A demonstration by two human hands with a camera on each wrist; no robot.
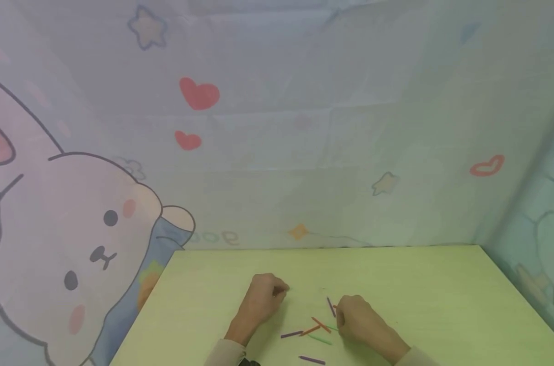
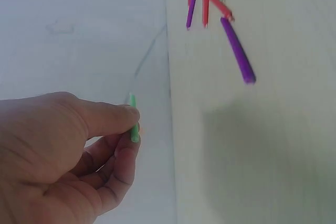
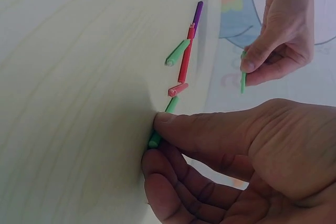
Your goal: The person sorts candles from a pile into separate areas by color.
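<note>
My left hand (image 1: 265, 297) hovers over the table, pinching a short green crayon (image 2: 135, 132) between thumb and fingers. To the right, my right hand (image 1: 359, 317) is down at the tabletop; its thumb and forefinger pinch another green crayon (image 3: 154, 141), whose middle the thumb hides. Between and below the hands several crayons lie scattered: a purple one (image 1: 291, 334), a red one (image 1: 321, 324) crossing near another red one (image 1: 310, 331), and a light green one (image 1: 320, 339). One more purple crayon (image 1: 331, 307) lies just left of the right hand.
The pale yellow-green table (image 1: 441, 284) reaches back to a cloth backdrop (image 1: 304, 152) printed with hearts, stars and a large rabbit. Near the front lies a separate purple crayon (image 1: 312, 360). A dark band (image 1: 248, 362) circles the left wrist.
</note>
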